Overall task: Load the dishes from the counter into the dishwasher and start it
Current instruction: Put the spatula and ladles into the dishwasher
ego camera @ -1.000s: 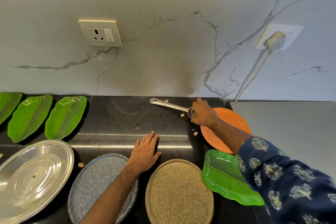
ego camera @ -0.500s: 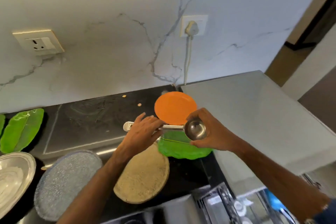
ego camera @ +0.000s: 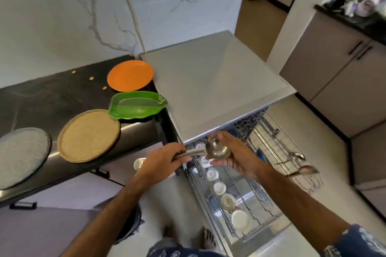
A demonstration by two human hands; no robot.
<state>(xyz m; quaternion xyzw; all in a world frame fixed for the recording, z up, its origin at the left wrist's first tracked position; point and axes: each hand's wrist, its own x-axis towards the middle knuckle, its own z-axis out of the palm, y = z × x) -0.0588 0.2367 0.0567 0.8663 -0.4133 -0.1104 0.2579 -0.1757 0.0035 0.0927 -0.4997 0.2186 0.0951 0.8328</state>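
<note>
I am leaving the plates behind on the worktop [ego camera: 52, 98]; my left hand [ego camera: 160, 162] fingers are now clamping the ladle [ego camera: 217, 149] handle, my right hand [ego camera: 238, 156] is cupping its bowl, having swung it over the open dishwasher rack [ego camera: 261, 173], ready for loading.

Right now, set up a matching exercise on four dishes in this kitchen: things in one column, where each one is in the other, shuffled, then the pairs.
Things
1. ladle
2. orange plate
3. green leaf-shaped plate
4. white cups

Places
A. in a row in the pulled-out dishwasher rack
B. held in both hands, above the rack
C. at the back of the black counter, by the wall
D. on the counter, between the orange plate and the round tan plate

Pairs: 1-B, 2-C, 3-D, 4-A
</note>
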